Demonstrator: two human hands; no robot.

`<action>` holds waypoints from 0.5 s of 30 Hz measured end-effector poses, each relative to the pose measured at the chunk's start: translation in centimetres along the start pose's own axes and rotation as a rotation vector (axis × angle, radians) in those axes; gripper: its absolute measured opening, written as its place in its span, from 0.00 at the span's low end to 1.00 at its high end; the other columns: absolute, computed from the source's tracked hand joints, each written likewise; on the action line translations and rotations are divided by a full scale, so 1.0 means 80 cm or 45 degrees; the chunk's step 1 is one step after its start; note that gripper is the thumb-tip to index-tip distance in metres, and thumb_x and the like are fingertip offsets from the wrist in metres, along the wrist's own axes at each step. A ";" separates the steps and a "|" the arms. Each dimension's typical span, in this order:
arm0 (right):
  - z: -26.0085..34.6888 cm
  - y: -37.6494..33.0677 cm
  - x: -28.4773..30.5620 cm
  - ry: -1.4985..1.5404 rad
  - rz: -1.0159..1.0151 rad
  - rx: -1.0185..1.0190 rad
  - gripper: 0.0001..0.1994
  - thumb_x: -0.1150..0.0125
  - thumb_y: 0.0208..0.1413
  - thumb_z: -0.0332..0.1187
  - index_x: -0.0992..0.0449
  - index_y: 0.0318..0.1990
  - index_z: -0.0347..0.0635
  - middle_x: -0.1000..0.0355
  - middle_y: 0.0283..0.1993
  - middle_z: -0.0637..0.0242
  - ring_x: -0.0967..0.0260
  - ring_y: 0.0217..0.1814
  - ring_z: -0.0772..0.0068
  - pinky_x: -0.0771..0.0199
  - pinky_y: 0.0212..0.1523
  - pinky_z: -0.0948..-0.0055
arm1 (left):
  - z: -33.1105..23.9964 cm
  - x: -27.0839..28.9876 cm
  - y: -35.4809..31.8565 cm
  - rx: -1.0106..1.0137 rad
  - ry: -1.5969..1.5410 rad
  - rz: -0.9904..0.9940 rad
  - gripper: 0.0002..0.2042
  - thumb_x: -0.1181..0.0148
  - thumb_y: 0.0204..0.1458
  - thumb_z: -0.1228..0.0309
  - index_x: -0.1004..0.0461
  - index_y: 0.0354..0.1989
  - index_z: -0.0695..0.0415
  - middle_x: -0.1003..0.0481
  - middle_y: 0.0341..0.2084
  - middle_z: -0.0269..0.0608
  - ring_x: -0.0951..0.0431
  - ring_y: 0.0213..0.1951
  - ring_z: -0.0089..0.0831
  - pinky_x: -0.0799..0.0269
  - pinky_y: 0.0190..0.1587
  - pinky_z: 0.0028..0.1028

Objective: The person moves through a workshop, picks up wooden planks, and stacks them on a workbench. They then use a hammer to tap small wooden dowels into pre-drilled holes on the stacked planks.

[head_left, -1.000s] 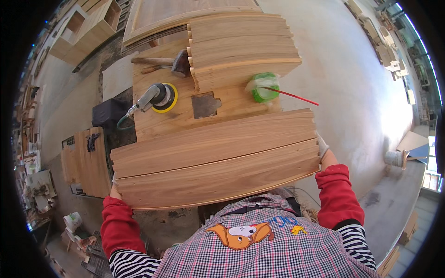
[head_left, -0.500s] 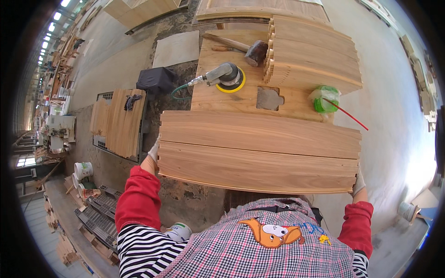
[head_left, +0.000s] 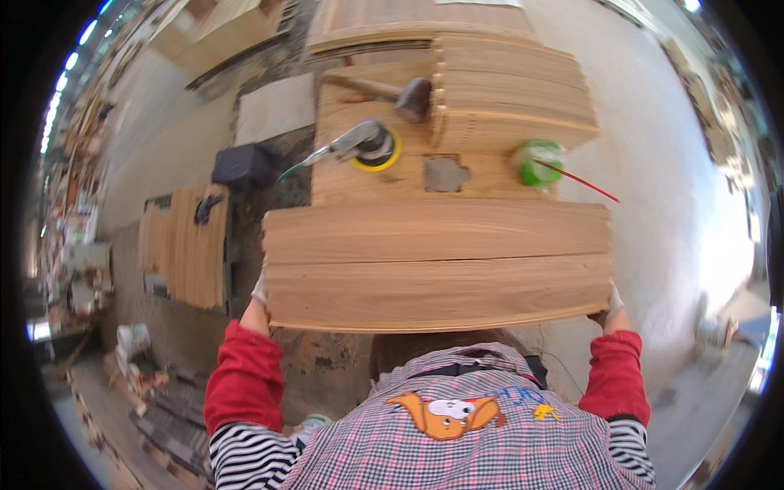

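I hold a wide wooden panel (head_left: 437, 265) flat in front of my chest. My left hand (head_left: 260, 291), gloved, grips its left end. At the right end my right hand (head_left: 613, 302), also gloved, grips the panel. Both sleeves are red. The panel's far edge lies over the wooden workbench (head_left: 367, 184). On the bench behind it are a power sander (head_left: 367, 145) with a yellow pad, a hammer (head_left: 392, 91), a square grey sanding pad (head_left: 446, 174) and a green-topped can (head_left: 539, 161) with a red straw.
A stack of curved wooden panels (head_left: 514, 90) sits at the back right of the bench. Left of it on the floor stand a black box (head_left: 243, 166) and a low wooden pallet of boards (head_left: 186, 253). Clutter lines the left wall.
The view has swung, so the bench and panel now sit more level and centred. The panel stays held at both ends, close to my chest.
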State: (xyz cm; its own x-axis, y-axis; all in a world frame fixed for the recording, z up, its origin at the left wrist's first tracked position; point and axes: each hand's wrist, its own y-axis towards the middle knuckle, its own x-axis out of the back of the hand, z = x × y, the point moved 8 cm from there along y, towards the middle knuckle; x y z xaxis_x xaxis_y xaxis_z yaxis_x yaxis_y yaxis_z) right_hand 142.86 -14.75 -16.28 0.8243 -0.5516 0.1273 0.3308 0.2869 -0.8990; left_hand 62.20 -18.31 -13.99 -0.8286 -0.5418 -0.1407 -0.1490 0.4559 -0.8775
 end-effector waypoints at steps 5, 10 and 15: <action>0.012 -0.015 -0.016 -0.116 0.083 0.037 0.22 0.45 0.47 0.61 0.27 0.41 0.58 0.26 0.33 0.77 0.28 0.30 0.73 0.28 0.26 0.70 | 0.005 0.011 0.011 -0.033 0.246 -0.067 0.36 0.58 0.46 0.31 0.30 0.52 0.48 0.27 0.47 0.42 0.30 0.50 0.38 0.33 0.49 0.47; 0.017 -0.034 -0.039 0.021 0.340 0.133 0.21 0.44 0.48 0.57 0.27 0.42 0.53 0.24 0.37 0.72 0.25 0.39 0.73 0.21 0.38 0.65 | -0.047 0.063 0.016 -0.354 0.608 -0.693 0.37 0.58 0.45 0.30 0.31 0.53 0.48 0.29 0.50 0.41 0.32 0.53 0.38 0.37 0.53 0.47; 0.030 -0.034 -0.043 -0.058 0.540 0.169 0.22 0.50 0.58 0.52 0.29 0.51 0.45 0.26 0.47 0.66 0.27 0.47 0.71 0.26 0.49 0.67 | -0.118 0.019 -0.021 -0.727 -0.096 -0.500 0.25 0.60 0.59 0.52 0.40 0.61 0.52 0.41 0.61 0.35 0.44 0.63 0.31 0.52 0.63 0.34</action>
State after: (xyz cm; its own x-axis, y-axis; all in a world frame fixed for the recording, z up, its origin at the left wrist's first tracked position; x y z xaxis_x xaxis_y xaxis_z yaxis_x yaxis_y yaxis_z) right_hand 140.25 -11.76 -13.22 0.9183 -0.3293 -0.2198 0.0130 0.5799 -0.8146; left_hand 56.06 -13.23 -8.44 -0.6187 -0.7806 0.0880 -0.7076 0.5051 -0.4941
